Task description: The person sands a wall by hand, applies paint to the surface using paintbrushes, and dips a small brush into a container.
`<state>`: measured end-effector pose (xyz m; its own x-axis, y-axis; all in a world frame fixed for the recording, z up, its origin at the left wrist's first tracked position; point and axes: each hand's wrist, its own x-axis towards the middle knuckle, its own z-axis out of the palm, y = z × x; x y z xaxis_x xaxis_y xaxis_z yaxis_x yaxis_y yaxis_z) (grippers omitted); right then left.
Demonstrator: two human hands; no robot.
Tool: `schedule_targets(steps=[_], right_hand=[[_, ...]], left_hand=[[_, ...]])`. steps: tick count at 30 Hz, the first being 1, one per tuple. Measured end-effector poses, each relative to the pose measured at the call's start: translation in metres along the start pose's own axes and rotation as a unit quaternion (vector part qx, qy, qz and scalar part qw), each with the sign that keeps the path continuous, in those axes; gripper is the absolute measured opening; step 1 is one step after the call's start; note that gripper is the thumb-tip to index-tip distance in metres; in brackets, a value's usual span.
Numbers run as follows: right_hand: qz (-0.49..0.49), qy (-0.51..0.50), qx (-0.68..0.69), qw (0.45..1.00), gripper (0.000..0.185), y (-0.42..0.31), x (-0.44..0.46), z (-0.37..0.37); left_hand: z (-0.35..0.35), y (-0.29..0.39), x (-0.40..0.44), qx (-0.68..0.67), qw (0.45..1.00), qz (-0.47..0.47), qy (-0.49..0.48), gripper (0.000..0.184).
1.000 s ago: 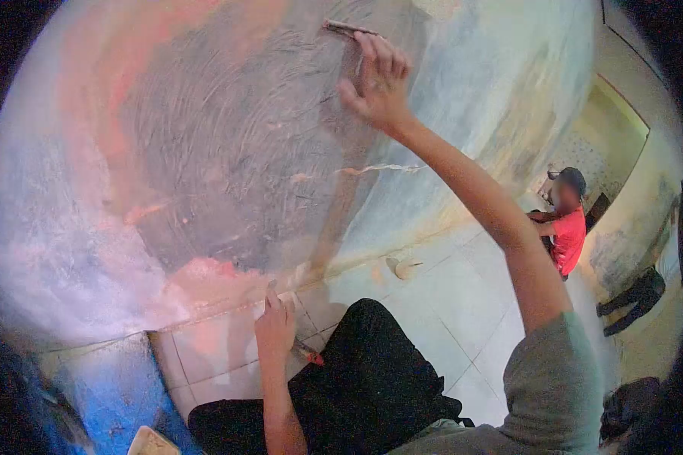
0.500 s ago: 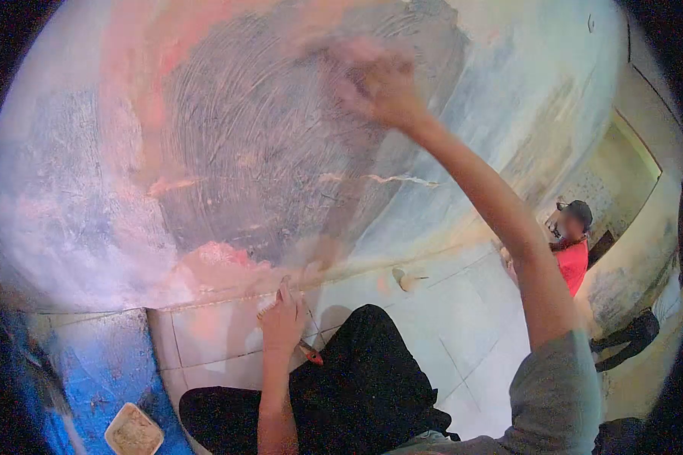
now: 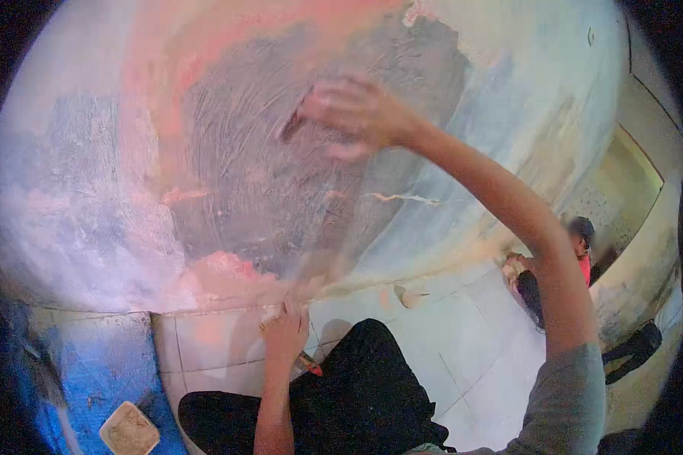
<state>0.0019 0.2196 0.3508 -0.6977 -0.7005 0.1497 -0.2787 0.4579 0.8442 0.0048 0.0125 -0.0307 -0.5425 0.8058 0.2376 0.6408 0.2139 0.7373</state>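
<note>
Blurred by motion, my right hand [image 3: 349, 114] is raised against the painted wall [image 3: 235, 144]. A narrow dark brown tool [image 3: 290, 127] juts from its fingers over the grey-brown streaked patch; its kind is too smeared to tell. Low in the middle, my left hand [image 3: 285, 331] is closed around what looks like a paintbrush [image 3: 310, 364], whose red-orange handle end sticks out below the hand. That hand is held above my crossed leg, near the foot of the wall.
A square pale tub [image 3: 130, 430] stands on a blue paint-stained surface [image 3: 106, 364] at lower left. White floor tiles [image 3: 432, 326] meet the wall, with a small pale object [image 3: 406, 296] lying there. Another person [image 3: 582, 246] sits at the right, close to the wall.
My right hand has swept left and downward over the grey-brown patch, and the dark tool now shows. The left hand stays nearly still. The other person has leaned lower.
</note>
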Motion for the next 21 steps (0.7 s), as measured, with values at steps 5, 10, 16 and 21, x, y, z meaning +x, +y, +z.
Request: schedule_targets(steps=[5, 10, 16, 21], right_hand=[[0.282, 0.159, -0.169, 0.931, 0.056, 0.023, 0.016, -0.009], [0.22, 0.02, -0.177, 0.959, 0.058, 0.046, 0.009, -0.011], [0.062, 0.05, -0.107, 0.991, 0.055, 0.047, 0.014, -0.011], [0.178, 0.132, -0.086, 0.971, 0.052, 0.042, 0.012, 0.005]], left_hand=[[0.003, -0.002, -0.001, 0.061, 0.997, -0.017, -0.051, 0.053], [0.008, 0.005, -0.004, 0.036, 0.999, 0.014, 0.024, 0.054], [0.001, 0.005, 0.0, 0.069, 0.998, 0.013, -0.005, 0.055], [-0.01, 0.013, -0.004, 0.037, 0.998, -0.025, -0.039, 0.055]])
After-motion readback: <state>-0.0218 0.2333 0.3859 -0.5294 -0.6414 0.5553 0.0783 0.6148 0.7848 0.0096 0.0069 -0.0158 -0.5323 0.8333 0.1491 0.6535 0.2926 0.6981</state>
